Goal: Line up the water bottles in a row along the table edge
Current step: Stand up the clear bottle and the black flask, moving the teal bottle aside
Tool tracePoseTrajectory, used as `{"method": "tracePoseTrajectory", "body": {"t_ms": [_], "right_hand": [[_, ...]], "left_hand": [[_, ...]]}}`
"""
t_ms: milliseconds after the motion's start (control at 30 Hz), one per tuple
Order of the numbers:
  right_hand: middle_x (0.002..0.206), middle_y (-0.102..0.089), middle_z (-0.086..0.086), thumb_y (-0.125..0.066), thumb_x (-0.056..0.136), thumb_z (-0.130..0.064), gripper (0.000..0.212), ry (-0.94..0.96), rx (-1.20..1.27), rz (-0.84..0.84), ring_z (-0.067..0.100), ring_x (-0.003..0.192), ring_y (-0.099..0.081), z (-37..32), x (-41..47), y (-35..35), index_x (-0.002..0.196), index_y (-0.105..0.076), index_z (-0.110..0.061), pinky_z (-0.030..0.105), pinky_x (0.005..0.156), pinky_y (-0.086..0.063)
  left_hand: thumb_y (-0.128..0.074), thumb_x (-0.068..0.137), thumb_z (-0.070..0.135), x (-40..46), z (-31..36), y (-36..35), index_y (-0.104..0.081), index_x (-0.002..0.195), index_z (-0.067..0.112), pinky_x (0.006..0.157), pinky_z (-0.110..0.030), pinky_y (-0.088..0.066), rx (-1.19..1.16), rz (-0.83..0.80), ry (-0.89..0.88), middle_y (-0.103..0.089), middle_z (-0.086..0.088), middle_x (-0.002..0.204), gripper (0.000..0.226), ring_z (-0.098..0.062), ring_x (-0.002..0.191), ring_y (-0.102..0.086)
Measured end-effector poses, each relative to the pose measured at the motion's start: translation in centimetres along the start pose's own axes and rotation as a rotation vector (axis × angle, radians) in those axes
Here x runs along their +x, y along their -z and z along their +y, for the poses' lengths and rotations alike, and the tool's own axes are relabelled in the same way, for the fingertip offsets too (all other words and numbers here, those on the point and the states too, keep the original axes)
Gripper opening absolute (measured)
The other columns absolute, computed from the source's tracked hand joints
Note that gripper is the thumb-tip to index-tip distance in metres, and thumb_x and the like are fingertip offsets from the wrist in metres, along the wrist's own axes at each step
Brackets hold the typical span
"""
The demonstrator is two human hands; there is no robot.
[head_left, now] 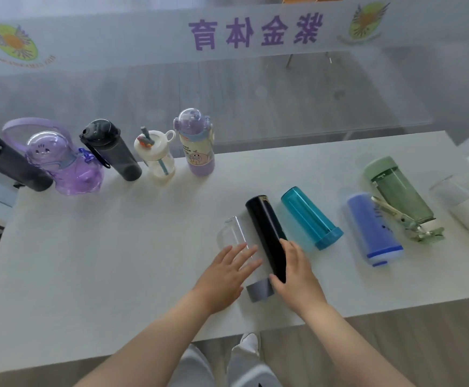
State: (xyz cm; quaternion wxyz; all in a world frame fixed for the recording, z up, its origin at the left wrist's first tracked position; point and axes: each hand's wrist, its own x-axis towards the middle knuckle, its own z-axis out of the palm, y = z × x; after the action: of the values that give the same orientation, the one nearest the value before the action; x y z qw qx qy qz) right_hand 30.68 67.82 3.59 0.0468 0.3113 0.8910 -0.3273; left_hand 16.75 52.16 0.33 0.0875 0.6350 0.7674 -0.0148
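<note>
Five bottles stand in a row along the far table edge: a black one [9,163], a purple bear-shaped one [65,163], a dark grey one [113,149], a white straw bottle [156,155] and a purple-and-cream one [197,146]. Nearer me, several bottles lie on their sides. My left hand [225,275] lies flat, fingers spread, on a clear bottle [234,233] with a grey cap. My right hand [297,272] grips the near end of a black bottle [265,227] beside it. Teal [308,216], blue [373,227], green [398,191] and clear-and-white [467,208] bottles lie to the right.
The white table [102,261] has bare surface at its left and near middle. A glass wall with purple lettering [255,29] rises just behind the far edge. My legs and a shoe show below the near table edge.
</note>
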Motion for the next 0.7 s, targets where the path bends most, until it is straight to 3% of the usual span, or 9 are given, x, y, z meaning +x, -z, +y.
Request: {"method": "tracePoseTrajectory", "body": {"t_ms": [133, 333, 500, 633, 700], "right_hand": [[0.16, -0.015, 0.003, -0.061, 0.091, -0.037, 0.087, -0.069, -0.016, -0.027, 0.021, 0.138, -0.039, 1.1, 0.4, 0.7, 0.154, -0.002, -0.026, 0.032, 0.1, -0.046], [0.159, -0.017, -0.001, -0.06, 0.091, -0.038, 0.084, -0.076, -0.006, -0.038, 0.02, 0.137, -0.04, 2.4, 0.4, 1.6, 0.153, -0.002, -0.031, 0.033, 0.099, -0.047], [0.161, -0.014, 0.0, -0.058, 0.092, -0.036, 0.085, -0.094, 0.0, -0.052, 0.02, 0.141, -0.034, 3.0, 0.0, 1.8, 0.153, 0.001, -0.03, 0.034, 0.106, -0.042], [0.161, -0.015, 0.001, -0.058, 0.092, -0.041, 0.085, -0.092, -0.025, -0.026, 0.019, 0.145, -0.026, 3.0, 0.0, 1.8, 0.154, -0.001, -0.026, 0.033, 0.114, -0.03], [0.161, -0.015, 0.001, -0.057, 0.093, -0.042, 0.083, -0.088, -0.027, 0.001, 0.019, 0.146, -0.023, 2.9, 0.1, 1.7, 0.154, -0.004, -0.025, 0.033, 0.115, -0.028]], "left_hand": [[-0.08, 0.063, 0.04, 0.5, 1.0, -0.1, -0.034, 0.144, 0.026, 0.11, -0.048, -0.033, 0.041, -0.028, 0.044, -0.042, -0.003, 0.147, 0.095, -0.029, 0.139, -0.033], [-0.082, 0.058, 0.035, 0.7, 1.1, -0.1, -0.045, 0.134, 0.024, 0.107, -0.05, -0.037, 0.065, -0.016, 0.073, -0.045, -0.005, 0.14, 0.085, -0.032, 0.136, -0.033], [-0.078, 0.056, 0.027, 0.6, 0.8, -0.5, -0.044, 0.124, 0.022, 0.107, -0.048, -0.026, 0.065, 0.035, 0.088, -0.048, -0.003, 0.14, 0.076, -0.032, 0.136, -0.037], [-0.078, 0.059, 0.04, 0.6, 0.2, 0.4, -0.044, 0.126, 0.025, 0.101, -0.048, -0.041, -0.04, 0.126, 0.119, -0.05, -0.001, 0.137, 0.077, -0.03, 0.132, -0.041], [-0.078, 0.066, 0.043, 0.7, -0.1, 1.0, -0.04, 0.133, 0.027, 0.102, -0.048, -0.041, -0.162, 0.193, 0.178, -0.047, -0.002, 0.14, 0.078, -0.029, 0.134, -0.037]]}}
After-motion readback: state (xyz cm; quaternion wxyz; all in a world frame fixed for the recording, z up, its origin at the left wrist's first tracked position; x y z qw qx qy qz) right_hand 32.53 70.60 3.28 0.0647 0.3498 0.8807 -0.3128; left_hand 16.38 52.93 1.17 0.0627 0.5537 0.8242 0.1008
